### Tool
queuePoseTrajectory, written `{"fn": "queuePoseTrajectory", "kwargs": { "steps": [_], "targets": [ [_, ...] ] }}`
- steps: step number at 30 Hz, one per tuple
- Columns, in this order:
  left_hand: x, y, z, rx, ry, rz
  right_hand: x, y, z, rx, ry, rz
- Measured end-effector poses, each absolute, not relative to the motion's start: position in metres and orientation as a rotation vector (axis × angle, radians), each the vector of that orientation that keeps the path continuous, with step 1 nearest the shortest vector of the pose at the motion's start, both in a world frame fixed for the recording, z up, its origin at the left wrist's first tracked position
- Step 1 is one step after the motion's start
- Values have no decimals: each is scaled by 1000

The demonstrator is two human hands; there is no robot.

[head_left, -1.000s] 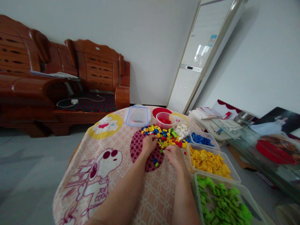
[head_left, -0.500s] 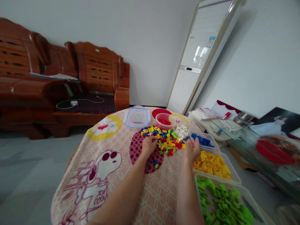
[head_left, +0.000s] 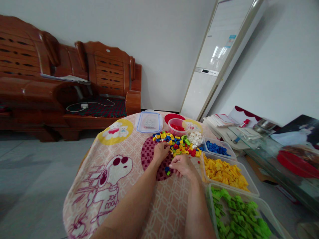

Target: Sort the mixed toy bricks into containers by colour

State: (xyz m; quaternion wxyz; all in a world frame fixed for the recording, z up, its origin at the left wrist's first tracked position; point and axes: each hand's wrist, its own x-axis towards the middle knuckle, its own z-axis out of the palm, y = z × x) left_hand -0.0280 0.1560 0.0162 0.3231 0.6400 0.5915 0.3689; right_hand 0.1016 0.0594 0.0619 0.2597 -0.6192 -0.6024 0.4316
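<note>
A mixed pile of toy building bricks (head_left: 180, 145) in red, yellow, blue and green lies on the table. At its near left edge is my left hand (head_left: 161, 152), fingers bent together; whatever they hold is too small to make out. My right hand (head_left: 183, 165) hovers in front of the pile, fingers partly bent and apart, with nothing visible in them. Just left of its fingertips lie a blue brick (head_left: 166, 169) and a small green brick (head_left: 168, 173). White bricks (head_left: 195, 138) form a heap at the pile's right.
Clear boxes of blue bricks (head_left: 217, 148), yellow bricks (head_left: 225, 172) and green bricks (head_left: 239, 212) line the right side. Behind the pile stand a tub of red bricks (head_left: 177, 127) and a blue-rimmed lid (head_left: 149, 122). A glass table (head_left: 261, 156) adjoins on the right.
My right hand has moved left and nearer, from beside the blue brick box to the loose blue and green bricks. My left hand stays at the pile's edge. The view has shifted slightly.
</note>
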Motion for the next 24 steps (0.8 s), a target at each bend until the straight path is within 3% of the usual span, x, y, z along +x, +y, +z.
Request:
{"fn": "queuePoseTrajectory", "kwargs": {
  "steps": [8, 24],
  "targets": [
    [-28, 158, 14, 1679, 1571, 949, 66, 63, 64, -1979, -2101, 542],
    [-28, 159, 14, 1688, 1572, 943, 72, 64, 64, -1916, -1944, 695]
  ]
}}
